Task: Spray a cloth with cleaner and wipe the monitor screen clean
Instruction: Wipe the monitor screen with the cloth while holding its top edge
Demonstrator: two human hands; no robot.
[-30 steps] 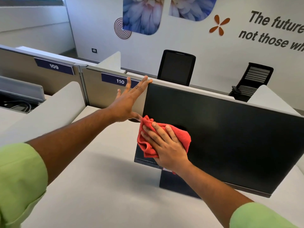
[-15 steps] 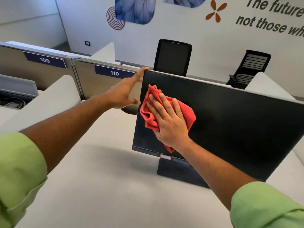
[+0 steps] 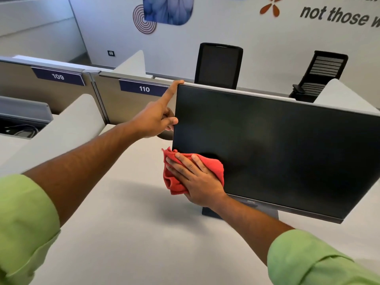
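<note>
Right now the wiping step is under way. Taking the monitor (image 3: 277, 149) as the landmark: the right hand (image 3: 197, 178) lies flat, fingers spread, pressing the red cloth (image 3: 213, 167) onto its lower left corner, part of the cloth bunched past the left edge. The left hand (image 3: 153, 118) braces its left edge, forefinger reaching the top corner and thumb on the rim; the other fingers go behind, so I cannot tell how they sit. No spray bottle shows. Most of the screen to the right of the cloth looks unwiped, so I'd judge the next move calls for even strokes across it, keeping the brace firm so the monitor doesn't swivel
</note>
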